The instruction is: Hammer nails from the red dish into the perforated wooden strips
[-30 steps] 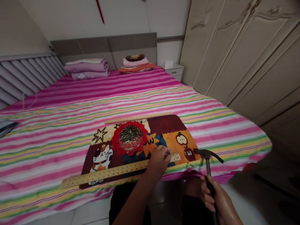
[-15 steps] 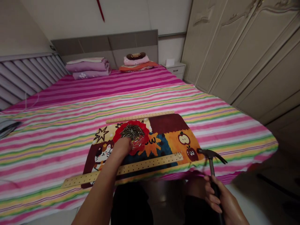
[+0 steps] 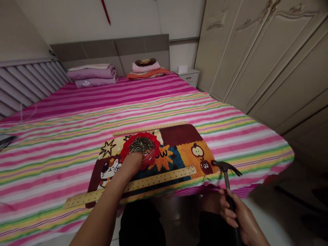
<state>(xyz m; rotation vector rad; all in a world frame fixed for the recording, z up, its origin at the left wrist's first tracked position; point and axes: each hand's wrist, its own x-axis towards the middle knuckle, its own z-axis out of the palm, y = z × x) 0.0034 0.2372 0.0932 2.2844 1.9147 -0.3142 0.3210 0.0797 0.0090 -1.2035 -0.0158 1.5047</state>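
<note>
Nails (image 3: 142,143), scalloped red dish (image 3: 125,152), striped cloth (image 3: 159,112)

Bare hands (image 3: 237,212), bare forearms (image 3: 110,201), plain black legwear (image 3: 141,225) on both legs, the cloth dark and matte

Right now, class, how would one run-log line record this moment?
left hand: at red bowl of nails, fingers hidden | right hand: holding hammer | nearer perforated strip: partly on mat
</note>
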